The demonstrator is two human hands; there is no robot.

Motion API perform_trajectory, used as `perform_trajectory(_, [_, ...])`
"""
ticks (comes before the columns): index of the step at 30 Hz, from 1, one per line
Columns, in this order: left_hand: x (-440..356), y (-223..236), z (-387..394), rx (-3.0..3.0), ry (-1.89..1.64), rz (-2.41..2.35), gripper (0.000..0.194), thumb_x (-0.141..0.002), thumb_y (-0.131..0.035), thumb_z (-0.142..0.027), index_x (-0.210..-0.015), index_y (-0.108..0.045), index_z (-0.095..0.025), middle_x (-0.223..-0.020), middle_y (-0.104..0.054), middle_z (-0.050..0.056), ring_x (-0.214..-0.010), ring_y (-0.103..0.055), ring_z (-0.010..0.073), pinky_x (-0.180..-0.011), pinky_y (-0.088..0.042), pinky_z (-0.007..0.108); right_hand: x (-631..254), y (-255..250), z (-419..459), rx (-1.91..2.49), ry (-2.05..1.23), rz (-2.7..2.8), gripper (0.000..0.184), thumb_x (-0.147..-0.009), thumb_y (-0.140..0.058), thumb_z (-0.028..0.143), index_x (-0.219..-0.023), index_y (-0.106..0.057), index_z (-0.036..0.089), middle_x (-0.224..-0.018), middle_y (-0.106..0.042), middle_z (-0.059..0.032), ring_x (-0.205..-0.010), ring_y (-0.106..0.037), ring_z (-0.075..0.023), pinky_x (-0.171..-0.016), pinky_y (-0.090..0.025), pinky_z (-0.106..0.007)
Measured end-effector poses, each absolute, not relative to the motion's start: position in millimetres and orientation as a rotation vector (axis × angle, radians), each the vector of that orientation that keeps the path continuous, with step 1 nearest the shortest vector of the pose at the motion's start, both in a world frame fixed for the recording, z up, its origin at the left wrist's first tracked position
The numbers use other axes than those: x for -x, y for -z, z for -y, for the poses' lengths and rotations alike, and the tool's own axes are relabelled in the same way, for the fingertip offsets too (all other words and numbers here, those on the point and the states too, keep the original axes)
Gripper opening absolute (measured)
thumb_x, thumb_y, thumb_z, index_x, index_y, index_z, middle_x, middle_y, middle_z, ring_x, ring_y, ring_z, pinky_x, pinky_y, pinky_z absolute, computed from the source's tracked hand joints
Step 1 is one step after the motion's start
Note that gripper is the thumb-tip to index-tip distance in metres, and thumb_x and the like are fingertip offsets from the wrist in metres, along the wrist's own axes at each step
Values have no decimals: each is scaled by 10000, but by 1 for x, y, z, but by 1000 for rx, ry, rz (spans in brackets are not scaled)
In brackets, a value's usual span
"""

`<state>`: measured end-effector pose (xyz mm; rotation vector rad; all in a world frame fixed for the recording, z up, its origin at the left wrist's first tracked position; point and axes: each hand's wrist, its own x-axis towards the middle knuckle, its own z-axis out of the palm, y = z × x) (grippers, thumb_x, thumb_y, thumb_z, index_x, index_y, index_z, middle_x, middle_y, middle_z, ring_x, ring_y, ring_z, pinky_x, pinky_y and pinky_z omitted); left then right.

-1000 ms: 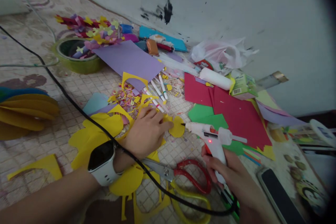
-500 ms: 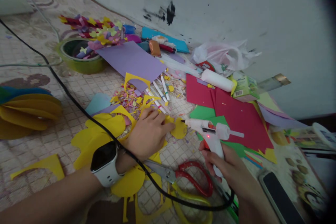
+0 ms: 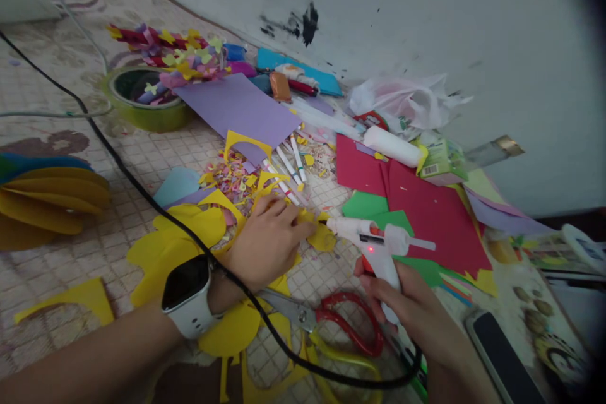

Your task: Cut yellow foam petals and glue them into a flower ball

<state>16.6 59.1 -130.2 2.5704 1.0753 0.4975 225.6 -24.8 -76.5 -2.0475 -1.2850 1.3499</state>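
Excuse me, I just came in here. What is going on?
A person is working with coloured paper on a patterned mat. Their right hand grips a hot glue gun, its red light on, with the nozzle aimed at a yellow paper piece. Their left hand lies over yellow paper scraps, fingertips beside that piece. Red-handled scissors lie below, and a black cord crosses the left wrist.

Left forearm (image 3: pixel 89 353) and left hand (image 3: pixel 265 243), lower left to centre of frame: bare. Item worn on left wrist, lower left of centre: one smartwatch (image 3: pixel 185 281) with a glossy black, rounded-rectangular face and a wide, smooth white band (image 3: pixel 201 323). Right hand (image 3: pixel 402 303) and right forearm (image 3: pixel 461 374), lower right of frame: bare, nothing worn in view. Dark brown patch (image 3: pixel 192 385) at bottom edge: possibly clothing, not confirmed.
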Motion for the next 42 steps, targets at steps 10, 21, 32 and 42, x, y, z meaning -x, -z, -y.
perform_trajectory(10, [-17,128,-59,-2558,-467,-1089,307,-843,-485,-144,-1040,-671,-289,-879,-601,45,-931,-523,236,-976,-327,462,-224,77,21,2033,-1302,1294,141,-808,-523,343,-792,-539,204,-443,-484,75,-385,-422,-104,-380,-344,-204])
perform_trajectory(21, [-16,130,-59,-2577,-482,-1092,302,-838,-490,-140,-1031,-668,-291,-877,-597,41,-920,-523,232,-971,-329,460,-224,81,18,2017,-1326,1242,175,-793,-533,364,-825,-528,192,-440,-477,78,-365,-398,-97,-353,-308,-198])
perform_trajectory(32, [-16,129,-59,-2573,-469,-1086,296,-836,-490,-136,-1022,-674,-275,-866,-599,43,-903,-532,226,-963,-337,462,-230,75,29,2083,-1310,1240,162,-797,-538,355,-810,-539,194,-449,-485,74,-372,-393,-89,-366,-315,-197])
perform_trajectory(42, [-16,129,-60,-2584,-493,-1067,323,-835,-487,-115,-1048,-668,-277,-858,-601,49,-910,-534,233,-970,-327,473,-230,73,26,2047,-1340,1179,165,-795,-546,352,-778,-529,189,-452,-470,73,-380,-387,-85,-361,-306,-187])
